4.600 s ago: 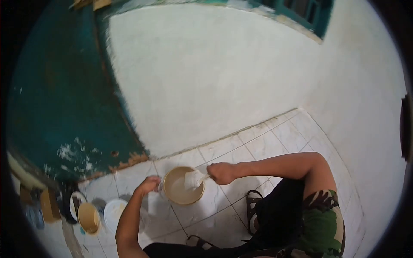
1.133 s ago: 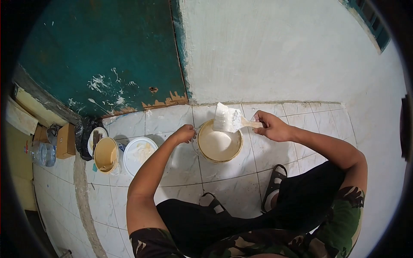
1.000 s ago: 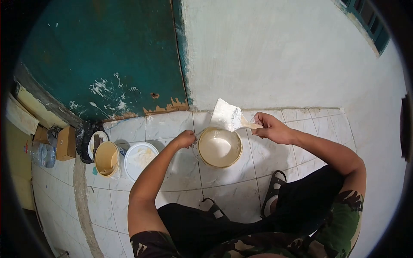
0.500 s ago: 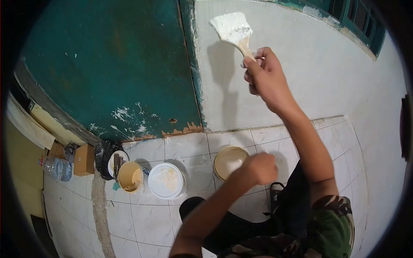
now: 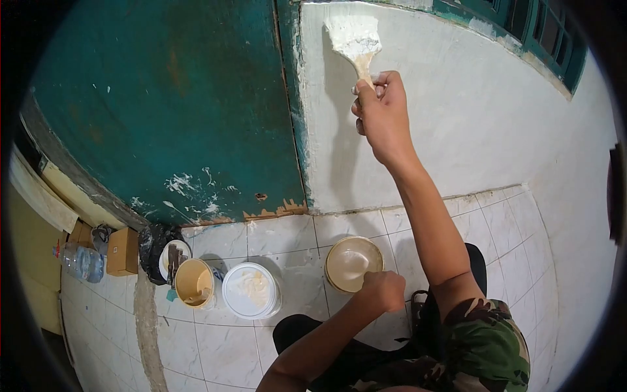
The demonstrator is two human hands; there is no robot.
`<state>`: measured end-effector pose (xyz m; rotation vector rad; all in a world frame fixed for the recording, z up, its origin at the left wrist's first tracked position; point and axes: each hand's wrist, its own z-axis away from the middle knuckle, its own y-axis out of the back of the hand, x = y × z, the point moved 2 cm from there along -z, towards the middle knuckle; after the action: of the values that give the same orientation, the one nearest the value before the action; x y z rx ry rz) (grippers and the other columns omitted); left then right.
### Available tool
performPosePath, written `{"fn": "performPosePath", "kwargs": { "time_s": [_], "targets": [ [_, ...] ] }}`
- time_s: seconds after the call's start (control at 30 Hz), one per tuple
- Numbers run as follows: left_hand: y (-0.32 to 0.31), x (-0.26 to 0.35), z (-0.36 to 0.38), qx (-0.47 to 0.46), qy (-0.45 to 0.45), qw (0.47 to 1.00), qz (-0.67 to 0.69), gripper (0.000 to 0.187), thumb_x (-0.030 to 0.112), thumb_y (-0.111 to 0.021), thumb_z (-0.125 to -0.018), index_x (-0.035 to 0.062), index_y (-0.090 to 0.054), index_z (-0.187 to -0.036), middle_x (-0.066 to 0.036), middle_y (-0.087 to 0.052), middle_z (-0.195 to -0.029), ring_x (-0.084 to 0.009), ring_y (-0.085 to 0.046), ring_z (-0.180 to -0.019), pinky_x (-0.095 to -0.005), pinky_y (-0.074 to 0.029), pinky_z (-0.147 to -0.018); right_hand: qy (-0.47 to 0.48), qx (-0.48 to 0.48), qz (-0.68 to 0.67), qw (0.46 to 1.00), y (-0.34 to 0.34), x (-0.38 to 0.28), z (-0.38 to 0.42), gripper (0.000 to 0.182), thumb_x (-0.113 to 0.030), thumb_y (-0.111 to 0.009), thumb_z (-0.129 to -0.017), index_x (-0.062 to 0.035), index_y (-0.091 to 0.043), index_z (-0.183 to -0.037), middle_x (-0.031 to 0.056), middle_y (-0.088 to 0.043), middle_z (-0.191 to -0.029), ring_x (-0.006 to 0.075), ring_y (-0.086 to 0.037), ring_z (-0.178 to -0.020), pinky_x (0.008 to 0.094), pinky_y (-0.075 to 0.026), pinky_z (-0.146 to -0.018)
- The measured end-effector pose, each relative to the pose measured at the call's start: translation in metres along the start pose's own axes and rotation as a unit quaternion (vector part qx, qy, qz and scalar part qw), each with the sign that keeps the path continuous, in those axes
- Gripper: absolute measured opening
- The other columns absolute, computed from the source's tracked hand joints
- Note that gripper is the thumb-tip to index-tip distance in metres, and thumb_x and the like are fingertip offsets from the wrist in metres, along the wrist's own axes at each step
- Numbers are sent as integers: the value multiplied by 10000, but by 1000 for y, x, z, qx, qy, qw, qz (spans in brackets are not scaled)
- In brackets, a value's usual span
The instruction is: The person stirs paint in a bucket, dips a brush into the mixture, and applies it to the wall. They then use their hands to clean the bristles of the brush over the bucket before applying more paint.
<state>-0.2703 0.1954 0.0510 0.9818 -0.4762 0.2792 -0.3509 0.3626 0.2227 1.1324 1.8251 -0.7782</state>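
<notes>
My right hand [image 5: 384,117] is wrapped round the wooden handle of a wide paintbrush [image 5: 353,39], bristles pointing up. Thick white paint coats the bristles, which lie over the white wall [image 5: 444,111] near its upper left edge. Lower down, my left hand [image 5: 385,291] is closed in a fist, its fingertips turned away from view and nothing sticking out of it. It overlaps the near rim of a round beige tub [image 5: 332,271] on the floor, with pale paint inside.
A green door [image 5: 176,111] with white splatters adjoins the wall. On the tiled floor [image 5: 228,346] stand a white lidded bucket [image 5: 247,294], a cream bucket [image 5: 193,277], a black plastic bag [image 5: 151,251], a cardboard box [image 5: 122,251] and a water bottle [image 5: 83,262]. A green window frame [image 5: 548,39] is at upper right.
The brush has shifted slightly across the wall and turned more upright in my right hand. My left fist has dropped lower, uncovering more of the tub.
</notes>
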Motion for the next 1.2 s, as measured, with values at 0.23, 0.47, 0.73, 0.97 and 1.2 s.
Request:
{"fn": "performPosePath", "kwargs": {
  "time_s": [0.23, 0.47, 0.73, 0.97, 1.2],
  "targets": [
    [-1, -13, -5, 0, 7, 1000, -6, 270, 153, -605, -735, 28, -721, -944, -194, -704, -954, -346, -689, -940, -442, -542, -796, -42, 4, -22, 999, -9, 65, 25, 208, -154, -535, -982, -85, -354, -1058, 24, -508, -813, 76, -490, -595, 225, -334, -405],
    [9, -20, 0, 6, -12, 1000, 7, 242, 119, -608, -695, -14, -700, -874, -217, -692, -923, -367, -680, -919, -441, -541, -772, -115, 19, 15, 993, 0, 114, 77, 210, -172, -531, -988, -100, -340, -1037, 15, -483, -776, 75, -481, -580, 229, -330, -402],
    [7, -26, -9, -14, -8, 1000, 3, 246, 91, -598, -688, -16, -693, -889, -228, -685, -962, -371, -670, -960, -444, -536, -802, -11, 27, -33, 999, 1, 3, 43, 187, -169, -540, -980, -85, -374, -1003, 5, -493, -727, 56, -451, -549, 213, -302, -395],
    [9, -27, -4, -22, 16, 1000, 11, 266, 85, -586, -699, -26, -694, -915, -238, -680, -990, -380, -662, -982, -452, -530, -824, 40, 28, -29, 998, -21, -37, -12, 211, -156, -534, -974, -40, -388, -1073, 59, -538, -851, 88, -516, -626, 230, -358, -424],
    [8, -29, 0, -19, 14, 1000, 7, 269, 85, -588, -698, -27, -696, -917, -243, -681, -975, -383, -665, -970, -444, -535, -810, -22, 41, 41, 998, -12, 78, 24, 198, -150, -533, -975, -87, -350, -1015, 39, -499, -795, 85, -484, -564, 239, -343, -396]
  ]
}}
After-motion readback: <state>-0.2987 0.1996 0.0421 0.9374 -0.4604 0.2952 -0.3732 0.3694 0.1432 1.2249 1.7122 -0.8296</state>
